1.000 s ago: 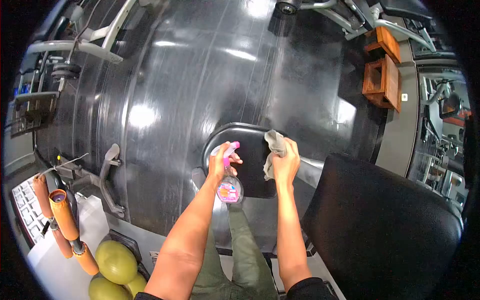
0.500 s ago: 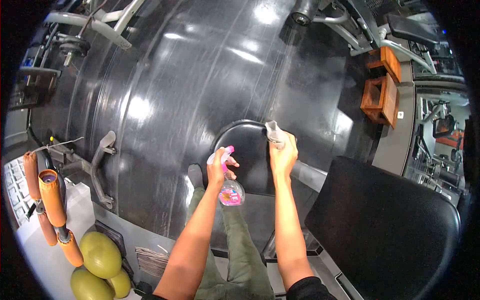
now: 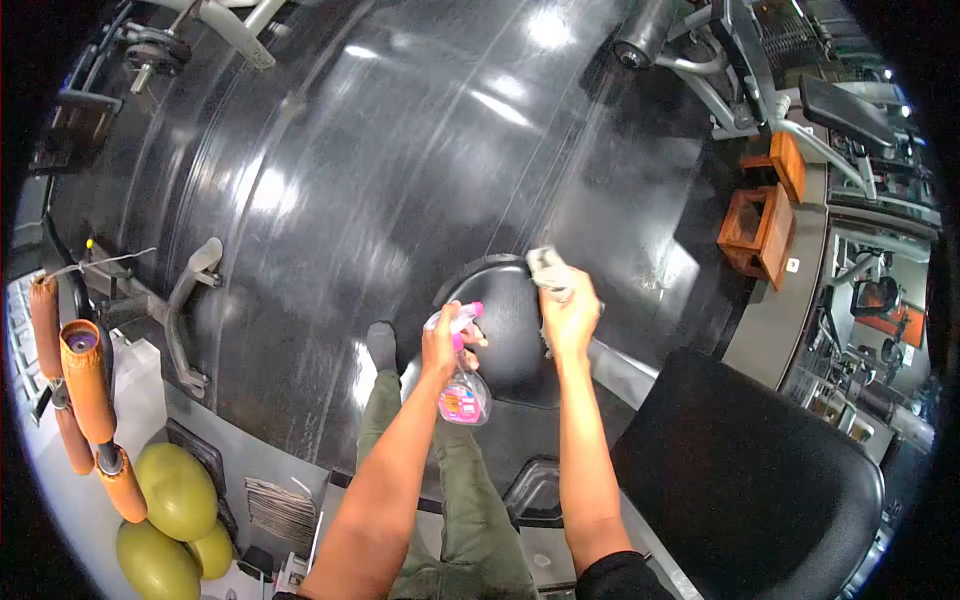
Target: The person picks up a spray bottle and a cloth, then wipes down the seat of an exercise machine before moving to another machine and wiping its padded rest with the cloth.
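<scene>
My left hand (image 3: 445,343) is wrapped round the neck of a clear spray bottle (image 3: 462,400) with a pink and white trigger head and a pink label. In my right hand (image 3: 572,320) is a crumpled, pale cloth (image 3: 549,270), its folded end sticking out past the fingers. Both hands are over a rounded black padded seat (image 3: 505,330), the right one at its right edge. Whether the cloth touches the padding I cannot tell.
A large black pad (image 3: 750,460) stands at the right. Wooden boxes (image 3: 757,232) are by the mirrored wall. Yellow-green balls (image 3: 175,490) and orange padded rollers (image 3: 90,385) are at the left. Gym machine frames (image 3: 180,310) rise from the shiny black floor (image 3: 390,150).
The view has shifted slightly. The cloth has turned a little in my right hand and is somewhat blurred. My left hand still holds the spray bottle, now slightly further right and lower.
</scene>
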### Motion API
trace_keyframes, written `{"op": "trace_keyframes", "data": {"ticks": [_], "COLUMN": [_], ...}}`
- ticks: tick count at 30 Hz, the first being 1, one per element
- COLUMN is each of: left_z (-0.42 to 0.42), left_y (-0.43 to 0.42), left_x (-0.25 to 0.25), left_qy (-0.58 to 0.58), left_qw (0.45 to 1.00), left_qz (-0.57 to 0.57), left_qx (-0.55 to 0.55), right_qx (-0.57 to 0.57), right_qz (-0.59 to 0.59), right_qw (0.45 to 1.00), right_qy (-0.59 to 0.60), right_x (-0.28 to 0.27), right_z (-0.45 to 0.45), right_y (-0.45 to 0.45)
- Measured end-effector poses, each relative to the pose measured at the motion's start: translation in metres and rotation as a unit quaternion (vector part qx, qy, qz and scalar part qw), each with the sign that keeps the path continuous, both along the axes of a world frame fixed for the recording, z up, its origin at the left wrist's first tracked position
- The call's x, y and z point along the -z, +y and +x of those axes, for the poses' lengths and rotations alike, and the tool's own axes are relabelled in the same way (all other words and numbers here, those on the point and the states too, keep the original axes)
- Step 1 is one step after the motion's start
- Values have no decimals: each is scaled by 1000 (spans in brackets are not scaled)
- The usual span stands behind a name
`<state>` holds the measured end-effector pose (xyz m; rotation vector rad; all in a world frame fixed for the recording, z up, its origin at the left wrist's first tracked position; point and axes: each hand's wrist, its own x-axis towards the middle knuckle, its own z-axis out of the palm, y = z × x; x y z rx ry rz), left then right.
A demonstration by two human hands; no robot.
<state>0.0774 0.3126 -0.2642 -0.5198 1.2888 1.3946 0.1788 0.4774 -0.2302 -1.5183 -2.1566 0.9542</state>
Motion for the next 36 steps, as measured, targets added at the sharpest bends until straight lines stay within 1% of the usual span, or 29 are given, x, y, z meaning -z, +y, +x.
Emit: {"op": "trace_keyframes", "data": {"ticks": [1, 2, 3, 5, 7, 8, 9, 11, 13, 14, 15, 17, 18, 20, 21, 23, 24, 25, 28, 29, 31, 33, 34, 35, 36], "left_z": [1, 1, 0, 0, 0, 0, 0, -1, 0, 1, 2, 1, 1, 0, 0, 0, 0, 0, 0, 1, 2, 2, 2, 3, 2], "left_y": [-1, -1, -1, 0, -1, -3, -2, -1, -1, -2, -3, -1, 0, -1, -2, -4, -4, -4, -5, -7, -5, -7, -6, -6, -5], "left_x": [2, 3, 3, 1, 2, 5, 4, 1, 1, 1, 2, 2, 1, -1, 1, 7, 5, 3, 3, 5, 8, 9, 9, 9, 7], "left_qy": [-1, -10, -20, -17, -26, -25, -26, -38, -39, -38, -38, -43, -42, -37, -38, -43, -46, -46, -44, -40, -48, -52, -44, -37, -51], "left_qw": [1000, 1000, 1000, 999, 999, 1000, 999, 999, 999, 999, 999, 998, 998, 998, 998, 999, 999, 999, 999, 999, 998, 998, 998, 999, 998], "left_qz": [0, 5, 10, -4, -3, 3, 2, 5, 3, 0, -1, -10, -12, -6, -7, 7, 6, 4, 10, 15, 18, 17, 16, 15, 9], "left_qx": [-1, -11, -21, -28, -25, -15, -18, -30, -33, -36, -35, -38, -38, -44, -44, -6, -7, -21, -30, -26, -32, -37, -38, -37, -46], "right_qx": [-52, -135, -207, -255, -167, -143, -70, -1, -96, -156, -200, -304, -304, -353, -341, -279, -260, -261, -233, -287, -380, -452, -477, -476, -461], "right_qz": [5, 38, 26, -12, -63, -31, -118, -222, -189, -184, -202, -200, -202, -165, -191, -175, -152, -152, -142, -108, -94, -69, -83, -84, -86], "right_qw": [998, 989, 977, 967, 977, 972, 963, 944, 933, 918, 915, 890, 890, 884, 873, 895, 890, 889, 940, 944, 916, 885, 867, 868, 868], "right_qy": [28, 40, 44, -16, -112, -184, -233, -245, -289, -315, -286, -273, -272, -258, -292, -303, -341, -343, -206, -118, -86, -88, -116, -114, -162], "right_x": [3, 3, -2, -14, -19, -7, -10, -1, 6, 26, 19, 10, 6, -1, 6, 11, 2, 2, 4, 5, 5, 3, 3, 1, -3], "right_z": [-10, -17, -25, -32, -31, -22, -20, -24, -42, -52, -69, -100, -104, -108, -102, -77, -71, -67, -60, -62, -82, -98, -105, -109, -111], "right_y": [-7, -11, -12, -1, 27, 43, 60, 83, 87, 91, 85, 73, 72, 68, 80, 94, 94, 89, 67, 57, 34, 16, 14, 18, 26]}}
